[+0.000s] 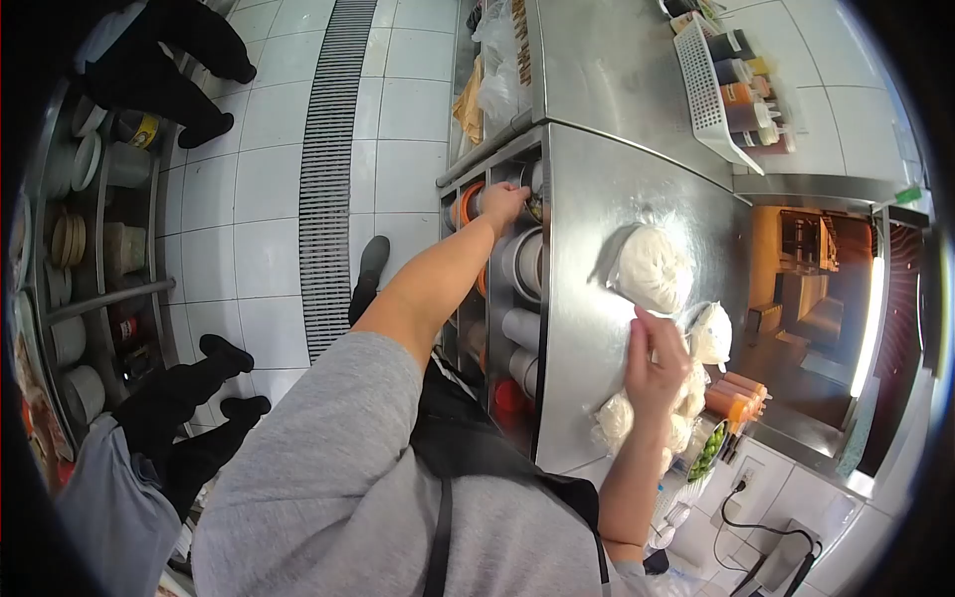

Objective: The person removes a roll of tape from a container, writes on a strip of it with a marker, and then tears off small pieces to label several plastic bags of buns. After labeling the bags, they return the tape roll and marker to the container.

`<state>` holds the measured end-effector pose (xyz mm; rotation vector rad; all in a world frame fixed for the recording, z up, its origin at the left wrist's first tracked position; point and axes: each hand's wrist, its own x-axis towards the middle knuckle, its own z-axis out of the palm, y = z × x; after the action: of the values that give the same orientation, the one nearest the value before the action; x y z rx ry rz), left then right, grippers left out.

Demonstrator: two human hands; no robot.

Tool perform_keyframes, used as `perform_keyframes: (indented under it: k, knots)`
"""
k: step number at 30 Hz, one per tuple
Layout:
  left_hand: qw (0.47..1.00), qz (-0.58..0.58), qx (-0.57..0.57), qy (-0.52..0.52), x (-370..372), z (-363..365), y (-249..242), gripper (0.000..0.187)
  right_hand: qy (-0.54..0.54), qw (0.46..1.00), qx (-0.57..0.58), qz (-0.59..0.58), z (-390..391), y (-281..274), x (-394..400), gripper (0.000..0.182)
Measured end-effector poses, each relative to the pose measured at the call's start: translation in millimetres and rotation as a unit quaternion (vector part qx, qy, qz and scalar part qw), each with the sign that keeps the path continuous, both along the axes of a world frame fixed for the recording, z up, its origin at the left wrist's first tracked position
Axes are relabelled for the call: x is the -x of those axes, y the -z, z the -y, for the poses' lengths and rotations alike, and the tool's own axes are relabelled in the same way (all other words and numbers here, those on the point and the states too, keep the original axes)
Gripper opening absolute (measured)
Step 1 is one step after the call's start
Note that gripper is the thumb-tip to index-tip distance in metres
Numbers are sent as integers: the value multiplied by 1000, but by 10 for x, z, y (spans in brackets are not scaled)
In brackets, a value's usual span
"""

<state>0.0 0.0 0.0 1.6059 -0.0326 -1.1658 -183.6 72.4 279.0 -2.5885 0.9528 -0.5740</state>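
My left hand [503,204] reaches into the shelf under the steel counter. Its fingers are curled at the rim of a dark-edged container [535,206], and their tips are partly hidden, so I cannot make out what they grip. Above the counter, my right hand [658,366] has its fingers bent in, with the tips close together. It is just below a clear plastic bag of whitish food [652,269]; whether it pinches the bag's edge cannot be seen. Further bagged white portions [711,334] lie beside and behind that hand.
Stacked tubs [524,264] fill the shelf beneath the counter [587,159]. A white basket [704,95] of sauce bottles is at the back. Orange bottles [734,400] stand beside a container of green pieces [706,453]. Two people's legs [189,418] show at left, by another shelf [104,289].
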Motion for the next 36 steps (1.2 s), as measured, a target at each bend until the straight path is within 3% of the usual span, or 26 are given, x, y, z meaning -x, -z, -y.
perform_keyframes:
  k: [2, 3, 8, 10, 11, 17, 19, 21, 23, 25, 26, 28, 31, 33, 36]
  knots:
    - [990, -124, 59, -31, 178, -170, -231, 13, 4, 999, -28, -22, -107, 8, 18, 12]
    - [993, -110, 40, -30, -265, -158, -170, 13, 2, 997, -76, 13, 25, 285, -418, 11]
    - [986, -114, 103, -66, -119, -451, -5, 13, 3, 991, -137, 3, 10, 904, -761, 10]
    - [985, -127, 95, -69, -119, -574, 42, 13, 9, 989, -103, -105, 8, 1008, -875, 9]
    - [983, -139, 89, -84, -132, -640, 57, 13, 16, 989, -105, -104, 32, 1007, -922, 9]
    - [980, -173, 61, -78, -590, -1285, -264, 6, 30, 984, -172, -25, 49, 961, -1102, 8]
    - [977, -174, 97, -75, -768, -1508, -416, 7, 49, 965, -254, 36, 13, 943, -1231, 8]
    - [972, -177, 139, -67, -912, -1642, -556, 11, 12, 973, -224, 63, -8, 908, -1480, 9]
    - [979, -108, 164, -46, -1021, -1734, -678, 20, -25, 978, -188, 88, -17, 890, -1788, 11]
    - [980, -85, 178, -20, -1105, -1775, -876, 23, -44, 985, -132, -104, -33, 899, -2109, 15]
    - [981, -81, 173, -39, -1123, -1763, -1016, 24, -34, 986, -129, -100, -8, 916, -2251, 15]
    - [979, -63, 189, -41, -1139, -1782, -1116, 18, -107, 944, -86, -299, 77, 933, -2477, 17]
    - [976, -124, 170, -56, -1197, -1860, -1164, 9, -112, 925, -196, -307, 175, 816, -2715, 17]
    - [983, -147, 98, -57, -1221, -1857, -1384, 13, -107, 919, -211, -315, 196, 854, -2740, 21]
    - [988, -117, 103, 3, -1361, -1980, -1337, 19, -95, 890, -319, -310, 232, 852, -2764, 24]
